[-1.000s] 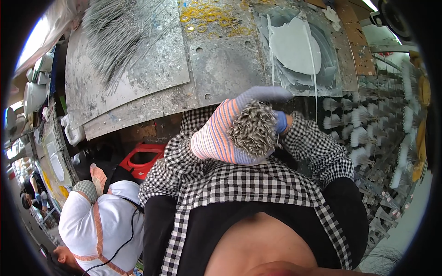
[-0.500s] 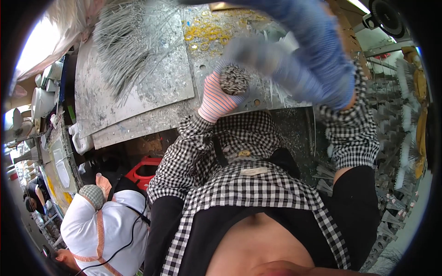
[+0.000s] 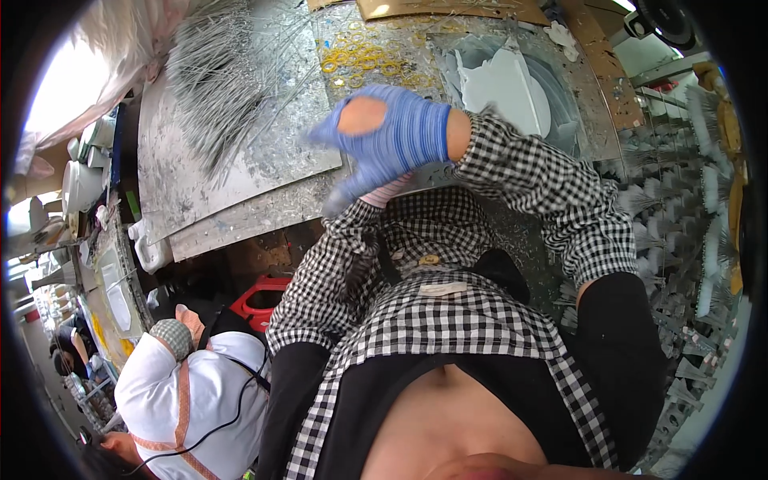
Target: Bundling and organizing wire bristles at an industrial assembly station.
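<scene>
My right hand (image 3: pixel 388 132), in a blue striped glove, passes over the near edge of the workbench. Its thumb stands well apart from the fingers, whose tips are blurred, and nothing shows in its grasp. Beneath it is my left hand (image 3: pixel 386 192) in a pink striped glove; only the part by the wrist shows, the fingers being covered. The round bundle of grey strands it held earlier is out of sight behind the right hand. A loose heap of long grey bristles (image 3: pixel 212 96) lies to the left on a flat board (image 3: pixel 292 152).
Small yellow rings (image 3: pixel 360 60) are scattered at the back. Right of them, white paste (image 3: pixel 504 88) is spread on a grey surface. Rows of pale brushes (image 3: pixel 656 208) fill the right side. A co-worker (image 3: pixel 196 392) sits at lower left, near a red plastic stool (image 3: pixel 260 302).
My right hand has swung down and left from its blurred raised position, and now covers my left hand and the bundle. The white paste has come into view.
</scene>
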Available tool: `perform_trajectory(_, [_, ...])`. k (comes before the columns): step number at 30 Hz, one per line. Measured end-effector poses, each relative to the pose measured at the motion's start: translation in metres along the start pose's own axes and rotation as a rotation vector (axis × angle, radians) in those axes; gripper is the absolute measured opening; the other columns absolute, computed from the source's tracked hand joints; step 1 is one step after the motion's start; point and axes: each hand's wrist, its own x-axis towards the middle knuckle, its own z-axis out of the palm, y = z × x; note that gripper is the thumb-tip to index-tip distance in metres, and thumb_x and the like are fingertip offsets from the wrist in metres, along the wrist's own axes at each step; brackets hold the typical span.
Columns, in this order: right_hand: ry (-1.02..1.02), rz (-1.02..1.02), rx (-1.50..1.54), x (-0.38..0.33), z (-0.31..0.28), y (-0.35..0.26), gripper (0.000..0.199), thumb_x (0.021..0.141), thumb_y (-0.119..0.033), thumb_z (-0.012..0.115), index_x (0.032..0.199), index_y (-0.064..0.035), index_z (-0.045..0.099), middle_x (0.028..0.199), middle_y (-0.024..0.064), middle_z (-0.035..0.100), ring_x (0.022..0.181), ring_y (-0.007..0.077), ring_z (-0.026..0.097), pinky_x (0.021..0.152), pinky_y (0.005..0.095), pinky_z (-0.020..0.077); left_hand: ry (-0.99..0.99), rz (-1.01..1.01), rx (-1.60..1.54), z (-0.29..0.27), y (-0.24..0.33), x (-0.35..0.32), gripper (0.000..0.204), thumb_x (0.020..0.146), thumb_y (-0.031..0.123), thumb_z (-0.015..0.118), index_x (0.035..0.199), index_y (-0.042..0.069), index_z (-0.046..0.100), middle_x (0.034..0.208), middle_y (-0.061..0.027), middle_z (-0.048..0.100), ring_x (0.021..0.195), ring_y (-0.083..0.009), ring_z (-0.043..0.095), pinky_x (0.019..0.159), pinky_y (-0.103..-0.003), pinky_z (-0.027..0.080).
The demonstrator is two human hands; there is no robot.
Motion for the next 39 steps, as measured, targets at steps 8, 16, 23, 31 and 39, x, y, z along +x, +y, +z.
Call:
perform_trajectory(8, [0.753, -0.206, 0.369, -0.039, 0.070, 0.065, 0.107, 0.065, -0.048, 0.090, 0.154, -0.0111, 0.043, 0.134, 0.0125, 0.062, 0.131, 0.0319, 0.054, 0.118, 0.0462, 0.0371, 0.269, 0.261, 0.336, 0.014, 0.024, 0.005, 0.040, 0.086, 0.002, 0.077, 0.122, 0.003, 0.058, 0.101, -0.0053, 0.070, 0.091, -0.0134, 0.067, 0.087, -0.030, 0.055])
perform_trajectory(16, [0.965, 0.206, 0.227, 0.038, 0.244, 0.101, 0.102, 0.070, -0.059, 0.078, 0.153, -0.0113, 0.042, 0.152, 0.0157, 0.047, 0.137, 0.0346, 0.046, 0.122, 0.0457, 0.0277, 0.163, 0.346, 0.206, 0.017, -0.017, 0.003, 0.049, 0.079, 0.011, 0.084, 0.122, 0.002, 0.061, 0.104, -0.0104, 0.074, 0.093, -0.0180, 0.072, 0.086, -0.030, 0.057])
perform_trajectory(23, [0.958, 0.073, 0.389, -0.011, 0.181, 0.042, 0.092, 0.080, -0.028, 0.083, 0.154, -0.0022, 0.035, 0.138, 0.0168, 0.059, 0.125, 0.0308, 0.061, 0.104, 0.0400, 0.0496, 0.152, -0.138, -0.351, 0.024, 0.026, -0.025, 0.033, 0.082, 0.001, 0.073, 0.113, 0.000, 0.062, 0.094, -0.0072, 0.068, 0.088, -0.0163, 0.065, 0.084, -0.031, 0.053])
perform_trajectory(31, [0.611, 0.220, 0.801, -0.074, 0.207, -0.003, 0.069, 0.085, -0.027, 0.083, 0.142, -0.0022, 0.052, 0.114, 0.0157, 0.072, 0.103, 0.0291, 0.072, 0.088, 0.0372, 0.0582, 0.430, 0.736, 0.278, -0.020, 0.028, -0.065, 0.095, 0.087, 0.066, 0.063, 0.150, -0.001, 0.039, 0.137, -0.0191, 0.057, 0.124, -0.0299, 0.059, 0.105, -0.041, 0.048])
perform_trajectory(39, [0.540, -0.094, 1.830, -0.104, 0.227, -0.006, 0.063, 0.088, -0.037, 0.081, 0.136, -0.0040, 0.059, 0.131, 0.0184, 0.061, 0.105, 0.0297, 0.070, 0.091, 0.0428, 0.0584, 0.710, 0.746, 0.425, -0.056, -0.018, -0.121, 0.079, 0.096, 0.063, 0.057, 0.138, -0.003, 0.051, 0.130, -0.0189, 0.061, 0.119, -0.0299, 0.060, 0.108, -0.046, 0.042])
